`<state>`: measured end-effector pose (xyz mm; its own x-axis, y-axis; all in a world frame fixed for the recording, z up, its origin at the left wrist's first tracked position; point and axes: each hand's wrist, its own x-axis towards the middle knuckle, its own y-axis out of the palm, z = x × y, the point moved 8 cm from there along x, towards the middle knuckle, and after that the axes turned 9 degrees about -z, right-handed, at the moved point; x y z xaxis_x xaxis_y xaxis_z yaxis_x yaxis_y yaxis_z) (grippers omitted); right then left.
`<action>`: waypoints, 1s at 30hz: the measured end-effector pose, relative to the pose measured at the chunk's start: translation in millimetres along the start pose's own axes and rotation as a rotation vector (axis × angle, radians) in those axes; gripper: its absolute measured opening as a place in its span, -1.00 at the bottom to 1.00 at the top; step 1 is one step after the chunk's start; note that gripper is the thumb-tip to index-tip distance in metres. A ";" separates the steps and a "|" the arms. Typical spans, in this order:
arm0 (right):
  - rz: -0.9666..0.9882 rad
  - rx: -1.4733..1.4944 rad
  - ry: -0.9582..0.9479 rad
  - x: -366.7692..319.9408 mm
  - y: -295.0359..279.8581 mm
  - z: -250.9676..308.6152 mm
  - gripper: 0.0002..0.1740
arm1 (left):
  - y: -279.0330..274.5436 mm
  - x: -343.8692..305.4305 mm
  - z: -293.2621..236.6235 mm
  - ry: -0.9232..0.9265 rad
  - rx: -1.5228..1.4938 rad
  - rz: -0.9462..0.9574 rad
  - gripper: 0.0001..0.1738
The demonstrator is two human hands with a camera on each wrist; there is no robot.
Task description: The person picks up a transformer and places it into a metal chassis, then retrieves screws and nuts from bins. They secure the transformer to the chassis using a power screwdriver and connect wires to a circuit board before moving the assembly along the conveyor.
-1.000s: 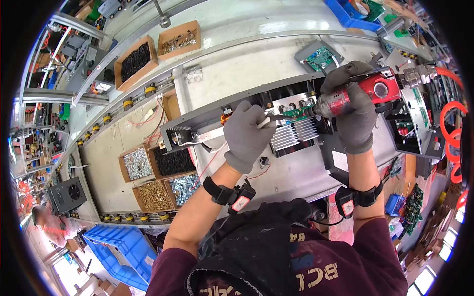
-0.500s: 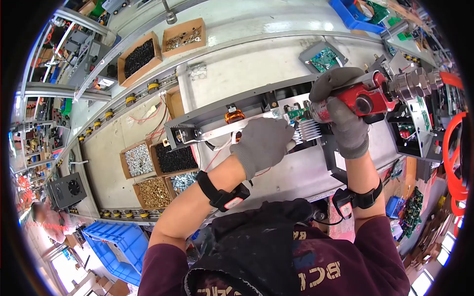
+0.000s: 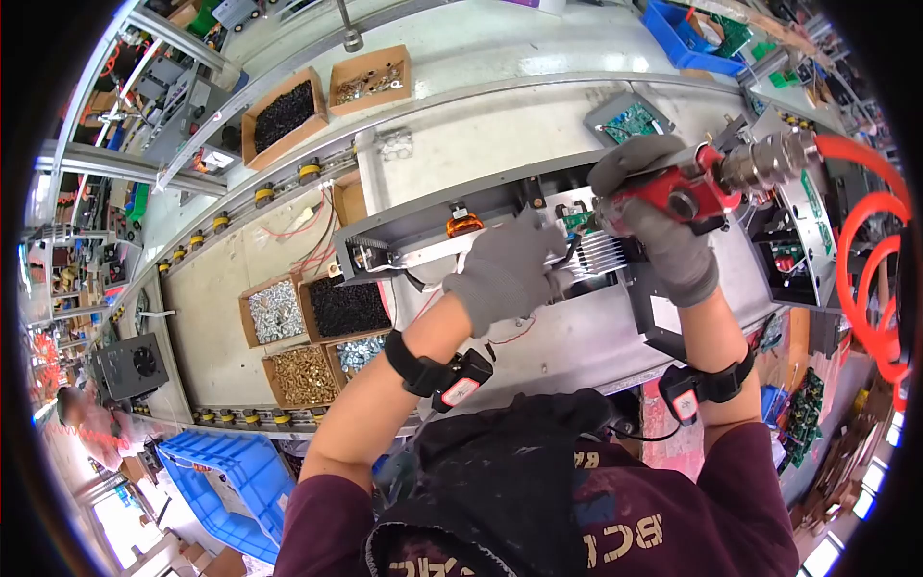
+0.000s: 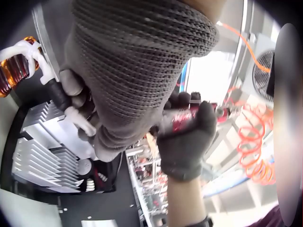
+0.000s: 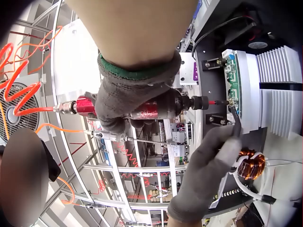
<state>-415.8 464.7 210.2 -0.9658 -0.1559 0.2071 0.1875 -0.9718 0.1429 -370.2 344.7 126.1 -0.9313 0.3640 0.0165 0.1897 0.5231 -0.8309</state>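
Note:
My gloved right hand grips a red pneumatic screwdriver, held nearly level. In the right wrist view its bit meets the edge of a narrow green circuit board mounted beside finned heat sinks. Close to the bit, my gloved left hand pinches a black-sleeved cable end, its fingertips at the board. The left wrist view shows a white cable with a black sleeve running under those fingers. Both hands work over a long dark metal chassis, which holds a copper coil.
Cardboard boxes of black screws, silvery fasteners and brass parts stand left of the chassis. An orange coiled hose hangs at the right. Another open housing sits beyond the right hand. Behind lies a board in a grey tray.
My left hand has shifted right, closer to the screwdriver's bit, uncovering the copper coil. The screwdriver stays at the circuit board, while its hose end has swung somewhat. The head view has shifted slightly.

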 end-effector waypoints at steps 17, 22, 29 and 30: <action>-0.098 0.390 -0.357 -25.3 21.0 72.9 -0.56 | 6.1 -29.9 17.8 -0.510 -1.775 -0.084 -0.68; -0.101 0.432 -0.330 -29.3 24.4 75.1 -0.57 | -0.6 -32.9 13.1 -0.500 -1.799 -0.028 -0.69; -0.105 0.341 -0.365 -34.2 26.8 75.0 -0.59 | -2.4 -33.6 8.8 -0.523 -1.722 0.005 -0.60; -0.090 0.307 -0.378 -35.5 28.9 76.1 -0.58 | -1.0 -34.6 8.9 -0.549 -1.712 0.018 -0.59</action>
<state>-362.4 455.5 280.6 -0.8586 0.0563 0.5096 0.2055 -0.8728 0.4426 -340.9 324.8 121.5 -0.8442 0.2934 -0.4485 -0.0543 0.7858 0.6161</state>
